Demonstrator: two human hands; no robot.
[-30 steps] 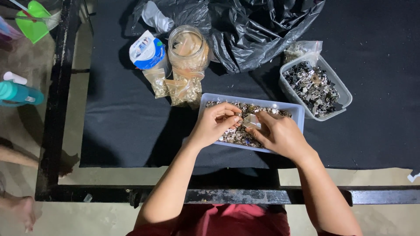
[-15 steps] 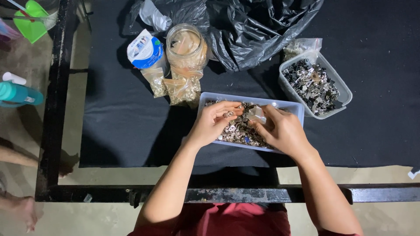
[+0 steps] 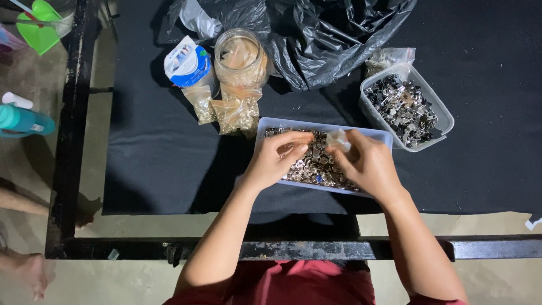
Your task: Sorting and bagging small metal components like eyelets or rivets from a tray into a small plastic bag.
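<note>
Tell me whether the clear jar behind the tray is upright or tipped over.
Upright. The clear jar shows its round open mouth to the overhead camera, with small plastic bags stuffed inside, and no lid is on it.

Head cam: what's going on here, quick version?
A person works with both hands over a shallow clear plastic tray of small round metal pieces on a black-covered table. The left hand picks among the pieces; the right hand holds a small clear plastic bag. Filled little bags lie beside a clear jar. A second tub holds metal clips.

Shallow tray of small metal buttons
</note>
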